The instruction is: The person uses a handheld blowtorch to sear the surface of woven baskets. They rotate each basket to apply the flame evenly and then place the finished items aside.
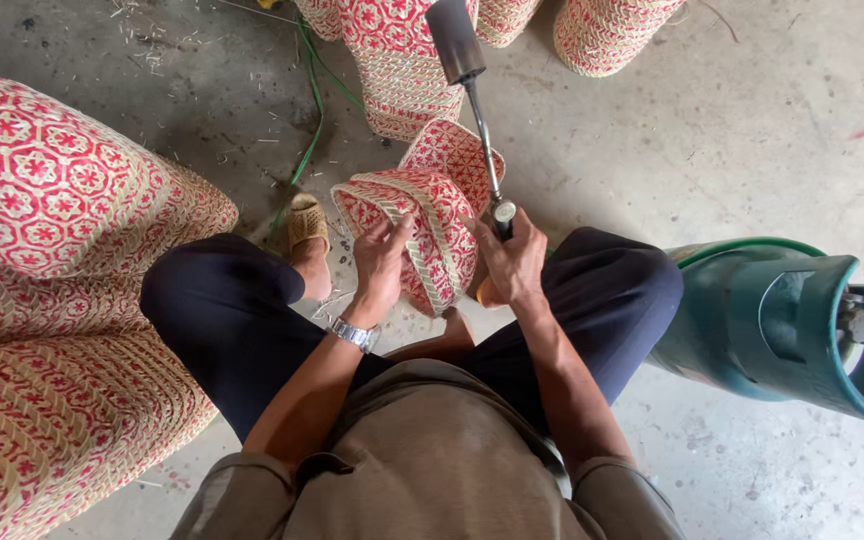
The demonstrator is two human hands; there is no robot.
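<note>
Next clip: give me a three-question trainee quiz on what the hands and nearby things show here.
1. True or false: the left hand grips the woven basket.
2. What does the right hand hold? A) scissors B) the gas torch C) a brush
3. What colour is the gas cylinder lying on the person's right?

Key:
1. True; its fingers rest on the red-and-straw basket's rim.
2. B; the hand holds the torch handle, nozzle pointing away.
3. Green.
</note>
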